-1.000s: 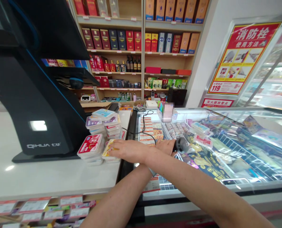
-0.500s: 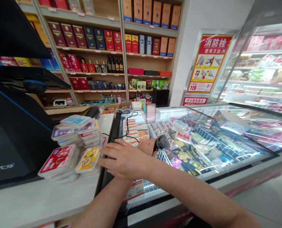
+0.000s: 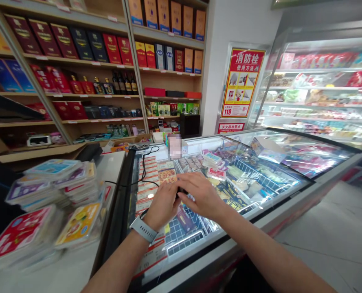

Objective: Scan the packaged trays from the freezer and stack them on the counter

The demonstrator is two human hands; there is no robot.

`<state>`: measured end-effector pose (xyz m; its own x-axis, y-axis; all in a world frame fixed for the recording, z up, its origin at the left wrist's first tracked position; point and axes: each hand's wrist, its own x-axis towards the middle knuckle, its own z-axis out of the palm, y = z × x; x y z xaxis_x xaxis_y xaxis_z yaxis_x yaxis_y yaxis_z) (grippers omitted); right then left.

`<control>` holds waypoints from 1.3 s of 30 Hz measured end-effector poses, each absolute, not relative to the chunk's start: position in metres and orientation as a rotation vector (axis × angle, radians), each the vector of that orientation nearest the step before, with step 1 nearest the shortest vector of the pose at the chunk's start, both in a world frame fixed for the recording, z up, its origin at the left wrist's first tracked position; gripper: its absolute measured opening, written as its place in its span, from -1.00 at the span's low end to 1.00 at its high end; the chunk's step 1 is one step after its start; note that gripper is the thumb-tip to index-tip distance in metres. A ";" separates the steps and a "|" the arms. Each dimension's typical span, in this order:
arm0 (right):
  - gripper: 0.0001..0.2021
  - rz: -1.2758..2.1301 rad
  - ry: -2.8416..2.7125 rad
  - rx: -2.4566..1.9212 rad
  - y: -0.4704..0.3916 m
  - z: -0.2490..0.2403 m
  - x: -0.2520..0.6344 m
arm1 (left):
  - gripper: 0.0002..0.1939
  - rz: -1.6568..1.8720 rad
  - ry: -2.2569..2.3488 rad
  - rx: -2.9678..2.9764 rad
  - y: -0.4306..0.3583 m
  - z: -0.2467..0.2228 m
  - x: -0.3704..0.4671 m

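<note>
Over the glass top of the freezer (image 3: 196,240), my left hand (image 3: 164,203), with a grey-banded watch on its wrist, is closed round a corded black device (image 3: 181,189). Only a dark sliver of the device shows between the hands. My right hand (image 3: 201,196) cups it from the other side, fingers curved and touching my left hand. A black cable (image 3: 144,167) runs from behind my left hand across the glass. To the left, stacks of flat packs lie on the white counter (image 3: 112,162), with a red-topped pack (image 3: 18,232) and a yellow-topped pack (image 3: 80,224) in front.
A small red-labelled pack (image 3: 216,173) and an open carton (image 3: 268,148) rest on the freezer glass. Behind stand shelves of boxes and bottles (image 3: 124,83). A red poster (image 3: 243,83) hangs on the wall, and a lit display fridge (image 3: 321,89) stands at the right.
The view has turned right. My right hand has moved from across my left hand to its right side, uncrossing the arms. The device's round black end is now mostly hidden.
</note>
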<state>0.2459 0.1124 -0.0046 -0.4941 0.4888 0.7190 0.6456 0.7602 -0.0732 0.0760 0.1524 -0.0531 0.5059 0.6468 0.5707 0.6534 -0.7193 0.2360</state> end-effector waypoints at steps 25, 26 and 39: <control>-0.20 -0.120 -1.690 -2.232 0.190 -0.096 0.397 | -0.58 -0.913 -1.205 -2.830 0.149 -0.044 0.073; -0.20 -0.121 -1.683 -2.227 0.190 -0.096 0.398 | -0.57 -0.922 -1.200 -2.830 0.150 -0.044 0.073; -0.49 -0.258 -1.678 -2.169 0.166 -0.076 0.382 | -0.54 -0.953 -1.188 -2.832 0.152 -0.046 0.072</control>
<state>0.3822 0.1662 -0.0759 0.2683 0.8886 0.3721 0.9593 -0.2114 -0.1870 0.0725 0.1522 -0.0462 0.5522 0.6718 0.4937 0.6279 -0.7247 0.2839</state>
